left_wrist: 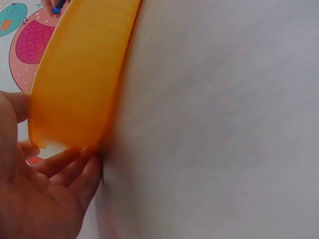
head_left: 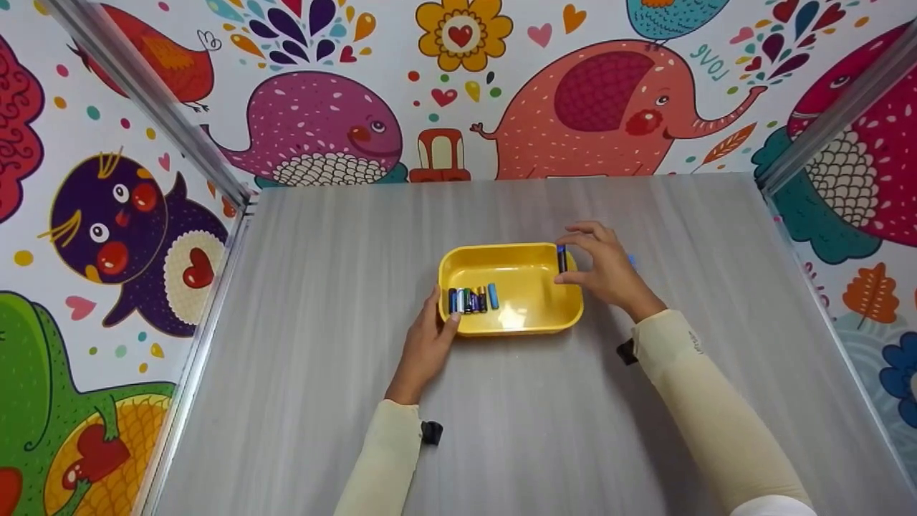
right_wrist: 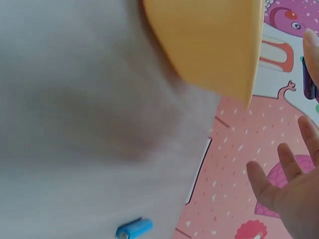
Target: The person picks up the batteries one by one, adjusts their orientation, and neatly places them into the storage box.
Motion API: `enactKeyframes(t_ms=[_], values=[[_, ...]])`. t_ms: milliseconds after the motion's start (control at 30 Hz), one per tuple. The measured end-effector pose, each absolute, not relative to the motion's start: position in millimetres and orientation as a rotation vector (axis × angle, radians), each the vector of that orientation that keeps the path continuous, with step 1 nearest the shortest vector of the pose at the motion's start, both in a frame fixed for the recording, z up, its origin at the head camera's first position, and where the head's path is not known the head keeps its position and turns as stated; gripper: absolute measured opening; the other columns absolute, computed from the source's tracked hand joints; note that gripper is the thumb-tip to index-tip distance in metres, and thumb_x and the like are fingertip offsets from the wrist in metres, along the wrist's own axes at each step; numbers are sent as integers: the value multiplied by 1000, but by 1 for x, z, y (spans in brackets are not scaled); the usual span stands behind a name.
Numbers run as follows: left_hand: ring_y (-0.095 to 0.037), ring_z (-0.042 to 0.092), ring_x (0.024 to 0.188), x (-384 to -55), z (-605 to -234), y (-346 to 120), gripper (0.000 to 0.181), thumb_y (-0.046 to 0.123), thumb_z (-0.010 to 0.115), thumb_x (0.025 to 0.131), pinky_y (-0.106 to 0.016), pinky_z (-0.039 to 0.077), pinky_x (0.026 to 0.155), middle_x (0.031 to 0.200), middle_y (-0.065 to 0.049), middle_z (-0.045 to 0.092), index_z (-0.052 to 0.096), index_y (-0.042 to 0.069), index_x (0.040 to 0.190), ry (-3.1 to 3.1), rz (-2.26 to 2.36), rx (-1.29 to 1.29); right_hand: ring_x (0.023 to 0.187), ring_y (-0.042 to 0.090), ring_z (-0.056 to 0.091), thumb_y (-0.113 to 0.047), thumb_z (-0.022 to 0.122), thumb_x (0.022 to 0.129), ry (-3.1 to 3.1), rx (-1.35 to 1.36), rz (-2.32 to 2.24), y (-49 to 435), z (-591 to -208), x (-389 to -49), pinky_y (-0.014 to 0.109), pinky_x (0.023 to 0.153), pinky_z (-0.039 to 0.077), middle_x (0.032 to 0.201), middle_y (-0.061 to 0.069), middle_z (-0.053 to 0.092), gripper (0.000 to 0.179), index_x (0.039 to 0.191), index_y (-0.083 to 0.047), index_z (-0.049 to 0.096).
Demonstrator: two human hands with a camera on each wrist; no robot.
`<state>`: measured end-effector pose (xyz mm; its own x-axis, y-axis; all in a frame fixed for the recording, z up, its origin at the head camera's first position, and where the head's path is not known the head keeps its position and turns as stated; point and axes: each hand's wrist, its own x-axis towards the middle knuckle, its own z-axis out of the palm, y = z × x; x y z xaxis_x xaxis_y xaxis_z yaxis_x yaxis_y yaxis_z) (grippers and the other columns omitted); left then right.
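A yellow plastic tray (head_left: 534,322) stands on the table, with a row of several batteries (head_left: 469,300) at its left end and a light-blue battery (head_left: 493,296) just right of the row. My left hand (head_left: 424,351) grips the tray's left end, thumb over the rim and fingers against the outer wall (left_wrist: 75,99). Above the tray's right end, my right hand (head_left: 605,269) pinches a dark battery (head_left: 562,259) between thumb and fingertips. In the right wrist view that dark battery (right_wrist: 308,79) shows beside the thumb, the other fingers spread.
A blue battery (right_wrist: 134,228) lies on the table (head_left: 322,287) to the right of the tray, mostly hidden behind my right hand in the head view. Printed walls with cartoon animals (head_left: 594,107) close off the back and both sides, joined by metal corner posts.
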<state>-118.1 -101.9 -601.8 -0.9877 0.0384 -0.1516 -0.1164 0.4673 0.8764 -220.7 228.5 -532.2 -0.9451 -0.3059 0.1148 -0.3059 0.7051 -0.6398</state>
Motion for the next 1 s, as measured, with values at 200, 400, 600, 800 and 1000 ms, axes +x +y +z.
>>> enactKeyframes(t_ms=[200, 400, 600, 800, 1000], values=[[-23, 27, 156, -119, -603, -102, 73, 51, 47, 106, -49, 25, 126, 170, -1, 24, 15, 26, 166, 2558, 1543, -70, 137, 29, 42, -37, 86, 78, 2855, -559, -1178, 212, -535, -217, 53, 117, 40, 148, 5, 49, 57, 129, -18, 68], [-23, 26, 156, -119, -603, -102, 74, 53, 47, 105, -49, 25, 126, 170, -1, 24, 15, 25, 166, 2561, 1540, -71, 135, 27, 47, -35, 86, 79, 2789, -564, -1256, 195, -540, -212, 50, 113, 45, 147, 4, 50, 58, 130, -15, 67], [-24, 27, 156, -119, -604, -103, 75, 52, 48, 105, -49, 25, 126, 170, -2, 25, 16, 22, 166, 2564, 1555, -56, 133, 26, 49, -39, 85, 80, 2738, -558, -1274, 179, -544, -209, 49, 112, 47, 144, 1, 51, 60, 132, -15, 66], [-24, 28, 155, -120, -605, -103, 73, 49, 48, 106, -49, 25, 126, 170, -3, 26, 16, 22, 166, 2569, 1555, -53, 130, 25, 51, -38, 85, 80, 2717, -523, -1267, 168, -552, -210, 49, 110, 49, 140, -1, 53, 58, 131, -17, 67], [-24, 27, 155, -120, -606, -103, 73, 49, 47, 106, -49, 25, 126, 170, -3, 25, 16, 21, 166, 2564, 1566, -49, 129, 24, 51, -26, 88, 80, 2727, -516, -1244, 157, -562, -212, 48, 111, 48, 136, 0, 56, 54, 129, -14, 68]])
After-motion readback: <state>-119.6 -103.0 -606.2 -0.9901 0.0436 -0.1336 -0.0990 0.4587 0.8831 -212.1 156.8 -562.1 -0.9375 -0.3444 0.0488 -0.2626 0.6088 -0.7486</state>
